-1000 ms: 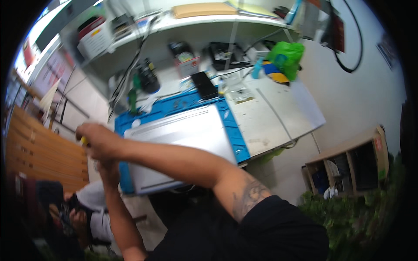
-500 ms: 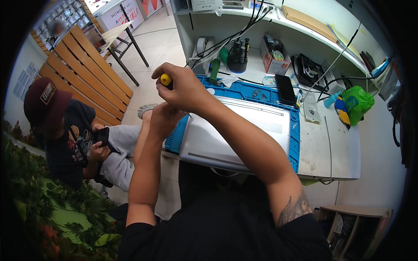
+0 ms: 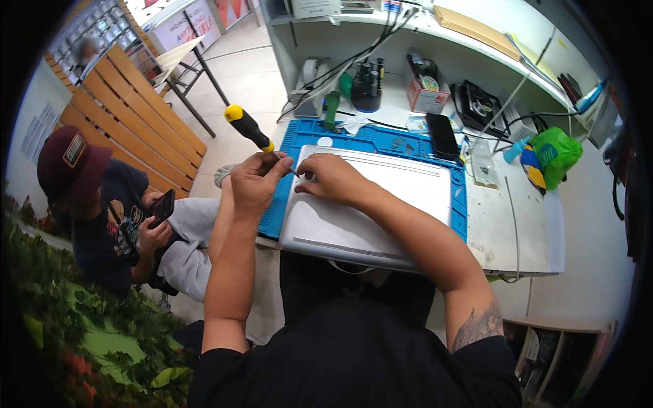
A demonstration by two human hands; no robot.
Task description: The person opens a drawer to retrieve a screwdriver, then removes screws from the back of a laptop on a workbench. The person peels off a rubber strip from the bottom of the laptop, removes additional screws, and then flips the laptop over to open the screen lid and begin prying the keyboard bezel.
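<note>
My left hand (image 3: 255,180) pinches the thin shaft of a yellow-and-black screwdriver (image 3: 249,128), just below its handle. The handle slants up to the left and the tip points toward my right hand (image 3: 331,178). My right hand's fingers are bent and a little apart around the tip, with nothing visible held in them. Beneath it lies a silver laptop (image 3: 374,217), underside up, with long vent slots along its edges. The laptop rests on a blue repair mat (image 3: 459,211); small parts lie in the mat's far compartments.
A black phone (image 3: 443,136) lies at the mat's far right. Behind stand a green-handled tool (image 3: 331,111), a round black tool holder (image 3: 367,87) and a cardboard box (image 3: 426,85). Cables hang from the shelf. A green bag (image 3: 556,158) sits at right. At left, a seated person (image 3: 102,211) holds a phone.
My right hand has left the screwdriver's handle and moved right and down to its tip. The screwdriver has tilted to the left, its shaft still in my left hand.
</note>
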